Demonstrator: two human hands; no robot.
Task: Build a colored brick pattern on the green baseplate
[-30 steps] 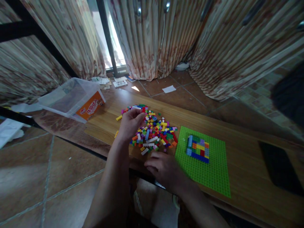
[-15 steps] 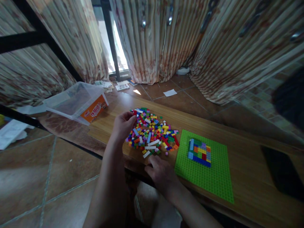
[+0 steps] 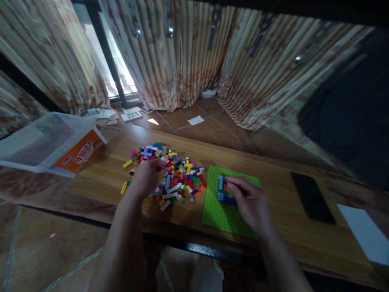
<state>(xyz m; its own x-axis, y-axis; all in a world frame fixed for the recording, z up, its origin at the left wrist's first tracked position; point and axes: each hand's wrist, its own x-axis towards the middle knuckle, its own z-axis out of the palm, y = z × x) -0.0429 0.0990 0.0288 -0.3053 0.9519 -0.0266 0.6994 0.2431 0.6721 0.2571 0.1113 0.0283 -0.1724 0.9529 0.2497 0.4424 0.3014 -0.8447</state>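
Note:
A heap of small coloured bricks lies on the wooden table. My left hand rests on the heap's near left side, fingers curled down among the bricks; what they hold is hidden. To the right lies a green baseplate with a flat patch of bricks built on it. My right hand lies over that patch, covering most of it, fingers bent and pressed together at the bricks.
A clear plastic tub with an orange label lies tipped at the table's left end. A black phone and a white sheet lie at the right. Striped curtains hang behind, above papers on the tiled floor.
My right hand has moved from the table's front edge up and right onto the baseplate's brick patch. My left hand has slid lower in the heap. The view has swung to the right.

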